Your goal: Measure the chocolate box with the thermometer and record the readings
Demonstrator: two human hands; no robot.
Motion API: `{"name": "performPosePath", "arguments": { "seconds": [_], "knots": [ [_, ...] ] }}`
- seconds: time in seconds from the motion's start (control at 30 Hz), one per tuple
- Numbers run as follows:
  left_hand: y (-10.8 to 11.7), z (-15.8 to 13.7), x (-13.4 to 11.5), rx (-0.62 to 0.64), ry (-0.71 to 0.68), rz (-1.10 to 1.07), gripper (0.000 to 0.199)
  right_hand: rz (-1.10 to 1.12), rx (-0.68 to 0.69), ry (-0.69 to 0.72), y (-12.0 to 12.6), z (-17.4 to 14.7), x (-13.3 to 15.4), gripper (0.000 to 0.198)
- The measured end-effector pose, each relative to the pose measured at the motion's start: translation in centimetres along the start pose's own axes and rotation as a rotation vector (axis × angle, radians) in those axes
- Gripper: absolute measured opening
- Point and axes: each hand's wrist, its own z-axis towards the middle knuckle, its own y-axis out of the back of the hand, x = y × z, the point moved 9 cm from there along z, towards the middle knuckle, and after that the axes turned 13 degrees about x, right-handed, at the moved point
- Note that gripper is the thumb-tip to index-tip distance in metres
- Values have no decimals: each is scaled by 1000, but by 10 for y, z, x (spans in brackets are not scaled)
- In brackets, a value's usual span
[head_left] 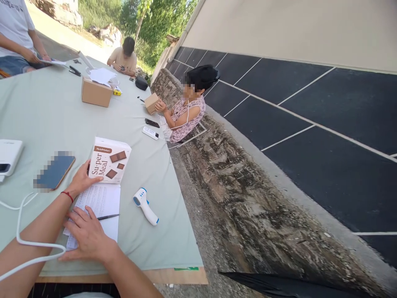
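A white and brown snack box [113, 159], printed "Su-per Meal" with chocolate pieces, stands on the far part of an open notebook. My left hand [84, 177], with a red cord at its wrist, grips the box's left side, thumb across the front and the other fingers mostly hidden. Flat on the handwritten pages of the notebook [110, 231] lies my right hand [88, 234], its fingers spread. A dark pen [109, 216] rests on the paper beside my right fingertips; whether they touch it I cannot tell.
A white thermometer gun [145, 207] lies to the right. At left are a phone [56, 171], a white device [9, 157] and a white cable [20, 223] crossing my left arm. Farther off stand a cardboard box [96, 93] and three seated people, one holding a small carton [151, 103].
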Motion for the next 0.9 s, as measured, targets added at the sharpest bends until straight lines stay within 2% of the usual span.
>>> {"name": "performPosePath", "arguments": {
  "seconds": [0.13,0.33,0.67,0.9],
  "knots": [
    [-2,0,-9,71,16,-74,80,7,52,16,6,13,-1,88],
    [2,-2,-10,8,43,-48,67,17,30,13,2,3,-11,81],
    [-6,2,-6,16,18,-12,76,129,28,-21,-10,-14,-27,78],
    [-9,1,-3,41,21,-48,80,108,-23,-49,-12,-15,-23,76]
  ]
}}
